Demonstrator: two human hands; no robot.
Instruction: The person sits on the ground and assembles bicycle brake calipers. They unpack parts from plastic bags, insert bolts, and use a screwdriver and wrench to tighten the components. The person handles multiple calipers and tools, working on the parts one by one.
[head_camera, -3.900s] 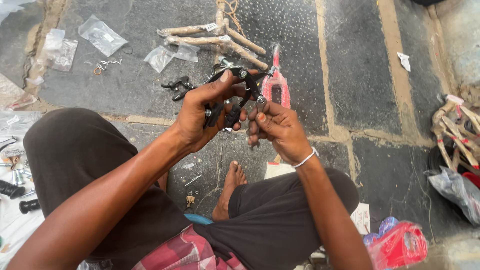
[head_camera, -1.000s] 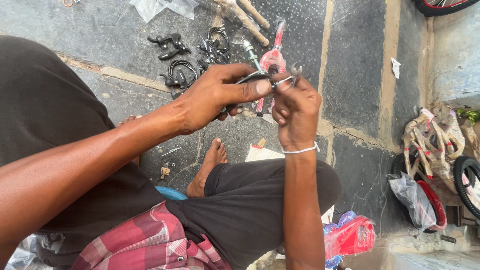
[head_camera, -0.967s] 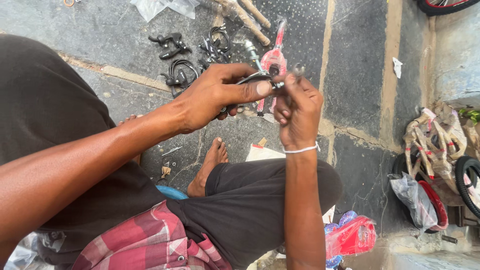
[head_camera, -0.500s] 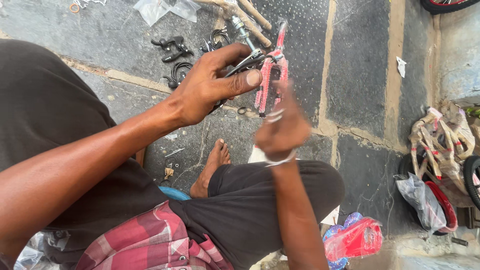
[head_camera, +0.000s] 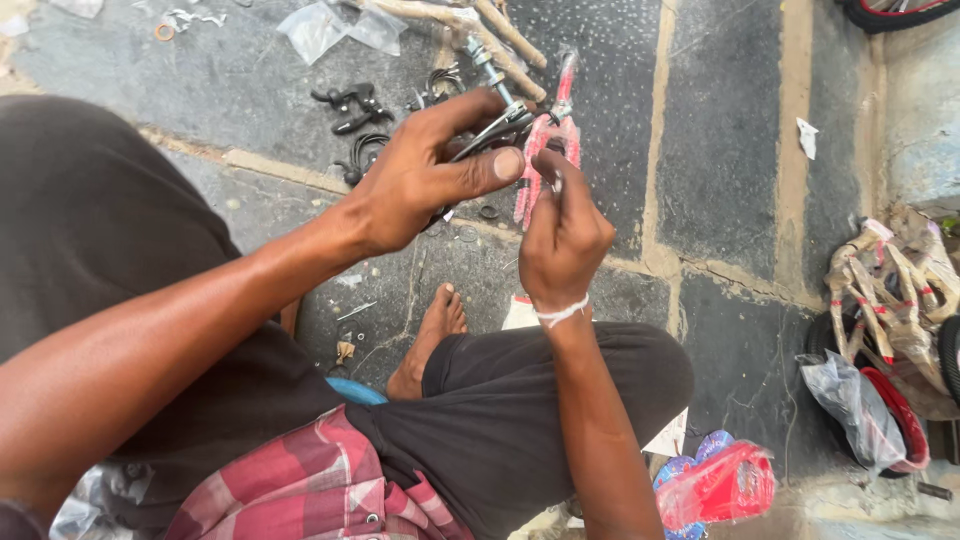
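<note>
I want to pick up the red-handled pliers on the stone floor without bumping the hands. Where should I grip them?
Grip the red-handled pliers by the far jaw tip, coming from the far side: they lie pointing away, and the right hand and left hand cover the nearer handles.

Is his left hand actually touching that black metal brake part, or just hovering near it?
Touching. The head view shows the left hand wrapped around the black brake part, with the thumb pressed along its side and the fingers curled over the top.
</note>
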